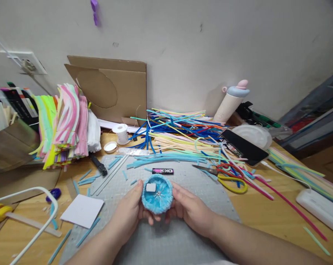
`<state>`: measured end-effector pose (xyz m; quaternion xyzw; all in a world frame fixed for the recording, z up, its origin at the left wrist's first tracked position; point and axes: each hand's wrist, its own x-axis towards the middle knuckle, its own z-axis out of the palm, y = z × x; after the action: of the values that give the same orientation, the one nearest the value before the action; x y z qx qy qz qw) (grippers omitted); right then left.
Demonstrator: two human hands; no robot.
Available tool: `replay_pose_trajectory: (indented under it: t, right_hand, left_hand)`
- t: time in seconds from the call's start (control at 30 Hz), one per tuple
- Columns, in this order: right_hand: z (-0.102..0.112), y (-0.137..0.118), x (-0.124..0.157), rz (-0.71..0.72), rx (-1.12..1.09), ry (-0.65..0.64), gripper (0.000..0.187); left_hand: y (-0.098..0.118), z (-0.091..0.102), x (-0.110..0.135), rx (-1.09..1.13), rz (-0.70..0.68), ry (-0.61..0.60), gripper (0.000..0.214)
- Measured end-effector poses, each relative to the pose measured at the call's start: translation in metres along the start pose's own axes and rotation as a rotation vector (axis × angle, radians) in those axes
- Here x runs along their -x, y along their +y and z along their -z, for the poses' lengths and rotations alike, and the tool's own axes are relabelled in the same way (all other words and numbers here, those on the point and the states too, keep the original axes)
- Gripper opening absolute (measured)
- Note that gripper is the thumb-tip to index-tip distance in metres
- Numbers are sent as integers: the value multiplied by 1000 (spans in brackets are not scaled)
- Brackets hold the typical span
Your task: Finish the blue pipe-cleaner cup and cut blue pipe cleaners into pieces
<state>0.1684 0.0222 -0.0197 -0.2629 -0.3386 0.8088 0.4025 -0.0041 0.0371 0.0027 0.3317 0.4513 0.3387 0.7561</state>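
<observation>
Between my two hands is a small blue fuzzy bowl (150,205), its open side turned up toward me. Inside it show silvery wire ends spreading from the middle and a small white square piece (151,187). My left hand (131,202) grips the bowl's left side, thumb at the rim and fingers beneath. On the right side my right hand (190,206) holds it in the same way, its fingers partly hidden under the bowl. Just beyond the bowl lies a dark tube marked OKX (162,171) on the grey cutting mat (205,235).
Scissors (224,178) with red and yellow handles lie right of the mat. Loose pipe cleaners (180,132) pile up at the back, with bundles (69,121) at left. A white card (82,211), a phone (245,147), a bottle (229,103) and a wire spool (121,133) stand or lie around.
</observation>
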Motion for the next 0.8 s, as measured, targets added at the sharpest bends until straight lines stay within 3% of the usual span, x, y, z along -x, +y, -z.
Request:
replay_pose_trajectory:
  t: [0.2, 0.3, 0.67, 0.8]
  right_hand:
    - [3, -4, -2, -222, -252, -31, 50]
    - [6, -9, -3, -312, -389, -24, 59]
    - [6, -11, 0, -369, -494, -60, 68]
    - [5, -12, 3, -310, -575, -67, 50]
  left_hand:
    - [2, 4, -2, -283, -169, 193, 36]
    - [3, 5, -3, -350, -241, 207, 31]
    - [-4, 7, -4, -306, -187, 86, 30]
    - [-1, 4, 0, -488, -370, 162, 25]
